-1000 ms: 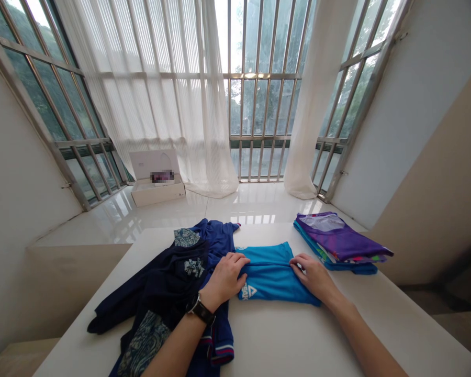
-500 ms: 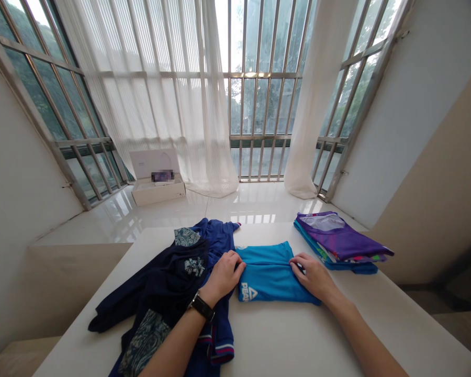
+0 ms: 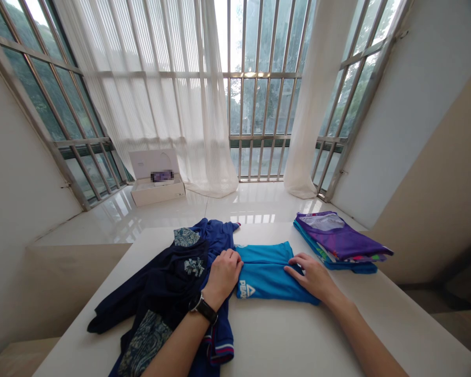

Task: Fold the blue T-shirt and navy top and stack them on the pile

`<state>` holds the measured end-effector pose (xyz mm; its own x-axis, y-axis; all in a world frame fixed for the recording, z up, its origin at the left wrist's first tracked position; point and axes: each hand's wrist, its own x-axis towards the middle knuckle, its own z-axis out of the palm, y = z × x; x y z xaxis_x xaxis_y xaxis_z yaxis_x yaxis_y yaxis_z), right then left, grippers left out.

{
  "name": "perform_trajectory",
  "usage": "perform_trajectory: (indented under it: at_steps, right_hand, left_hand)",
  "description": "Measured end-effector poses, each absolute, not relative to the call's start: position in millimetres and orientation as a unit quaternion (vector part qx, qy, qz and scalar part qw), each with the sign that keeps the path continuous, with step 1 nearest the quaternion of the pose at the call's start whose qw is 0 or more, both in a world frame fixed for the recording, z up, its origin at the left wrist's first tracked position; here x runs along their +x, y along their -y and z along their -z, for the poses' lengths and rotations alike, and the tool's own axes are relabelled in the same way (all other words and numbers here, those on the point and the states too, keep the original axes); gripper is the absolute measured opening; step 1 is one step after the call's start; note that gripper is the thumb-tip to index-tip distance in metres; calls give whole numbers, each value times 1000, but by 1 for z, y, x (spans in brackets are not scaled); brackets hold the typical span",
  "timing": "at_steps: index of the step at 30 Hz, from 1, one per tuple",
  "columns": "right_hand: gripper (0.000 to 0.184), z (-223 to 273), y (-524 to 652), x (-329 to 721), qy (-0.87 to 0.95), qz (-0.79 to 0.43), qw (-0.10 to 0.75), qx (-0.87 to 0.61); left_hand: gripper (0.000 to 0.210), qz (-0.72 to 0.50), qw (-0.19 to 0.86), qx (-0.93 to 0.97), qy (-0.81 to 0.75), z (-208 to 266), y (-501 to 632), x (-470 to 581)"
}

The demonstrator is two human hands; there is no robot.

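Observation:
A bright blue garment (image 3: pixel 272 280) lies folded into a flat rectangle on the white table, a white "PEAK" logo at its lower left and a crease across its middle. At its left edge, my left hand (image 3: pixel 224 276), with a black watch on the wrist, has curled fingers pinching the cloth. Over the right edge rests my right hand (image 3: pixel 313 275), thumb spread from the other fingers and lying on the fabric. Left of the garment, partly under my left forearm, lie a rumpled dark navy garment (image 3: pixel 159 280) with patterned patches and a royal-blue shirt (image 3: pixel 220 238) with striped cuffs.
A stack of folded clothes (image 3: pixel 337 238), purple on top and blue beneath, sits at the table's right back. An open white box (image 3: pixel 159 193) stands on the glossy sill (image 3: pixel 212 209) behind. White curtains (image 3: pixel 157 94) hang before barred windows.
My left hand has shifted slightly left, the garment's left edge with it. My right thumb has moved left onto the cloth, away from the fingers.

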<state>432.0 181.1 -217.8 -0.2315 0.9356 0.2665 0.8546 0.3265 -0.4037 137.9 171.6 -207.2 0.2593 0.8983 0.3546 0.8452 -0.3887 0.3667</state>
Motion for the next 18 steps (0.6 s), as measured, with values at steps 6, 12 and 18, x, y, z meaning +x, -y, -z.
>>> perform_trajectory:
  at_steps: [6,12,18]
  right_hand:
    - [33,220,-182,432,777,-80,234,-580]
    - [28,219,-182,431,778,-59,223,-585]
    - [26,215,-181,425,804,-9,255,-537]
  left_hand:
    - [24,-241,11,853,-463,208,-170,148]
    - [17,-201,27,860,-469,210,-171,151]
    - [22,-179,26,874,-450,197,-162,156]
